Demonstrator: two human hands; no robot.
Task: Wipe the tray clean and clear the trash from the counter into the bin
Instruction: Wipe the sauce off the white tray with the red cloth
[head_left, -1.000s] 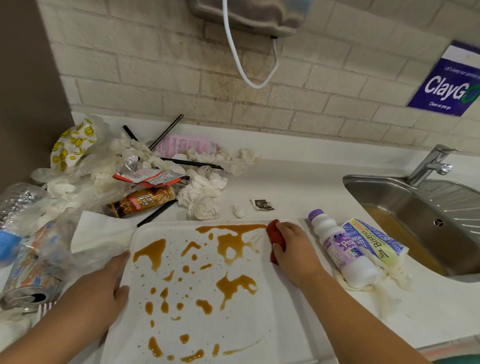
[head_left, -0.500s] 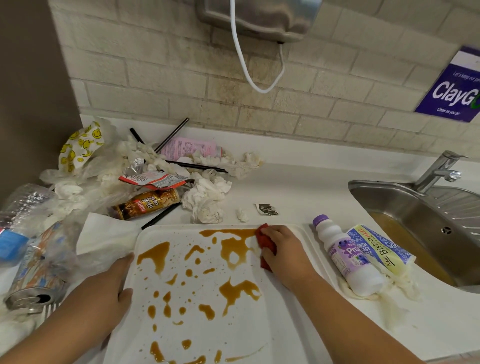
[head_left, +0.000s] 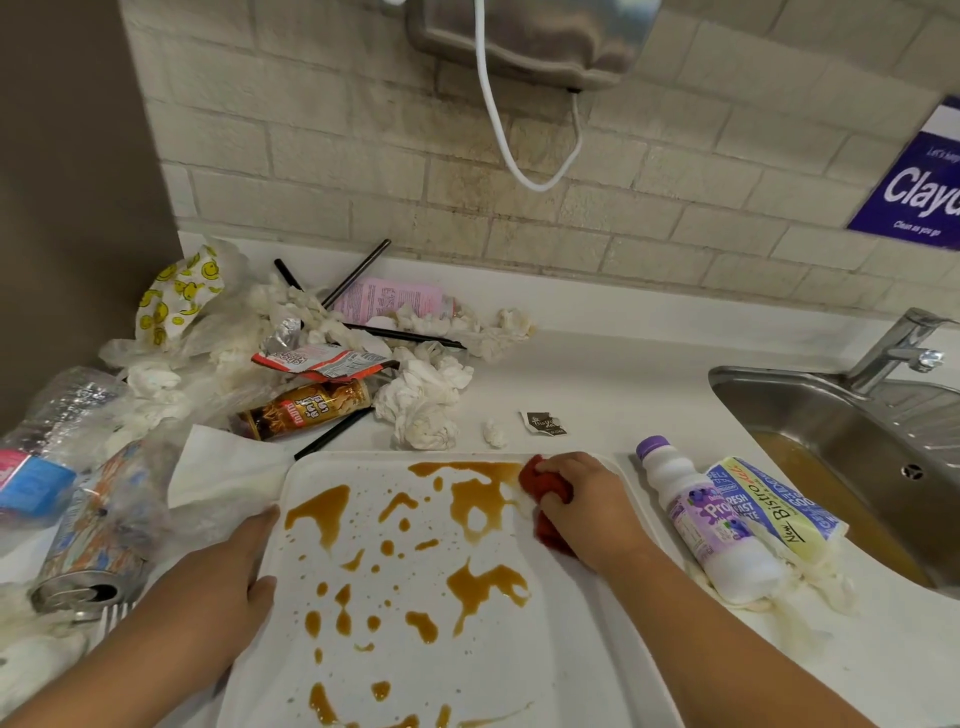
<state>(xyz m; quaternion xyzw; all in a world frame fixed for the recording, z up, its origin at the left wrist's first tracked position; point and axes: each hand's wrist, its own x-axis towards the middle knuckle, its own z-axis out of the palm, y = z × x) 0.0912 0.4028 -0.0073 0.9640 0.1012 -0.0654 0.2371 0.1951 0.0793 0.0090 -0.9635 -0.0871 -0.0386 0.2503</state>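
Red cloth (head_left: 545, 486) clutched in right hand (head_left: 587, 504) on tray (head_left: 571, 649); left hand (head_left: 218, 577) flat on rim.

We see the white tray (head_left: 545, 670) lying flat, brown-splattered, a red cloth (head_left: 540, 483) at its one o'clock; trash (head_left: 421, 400) heaped at ten o'clock.

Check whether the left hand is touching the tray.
Touching. The head view shows the left hand lying against the left rim of the tray, its thumb overlapping the edge, with no gap between them.
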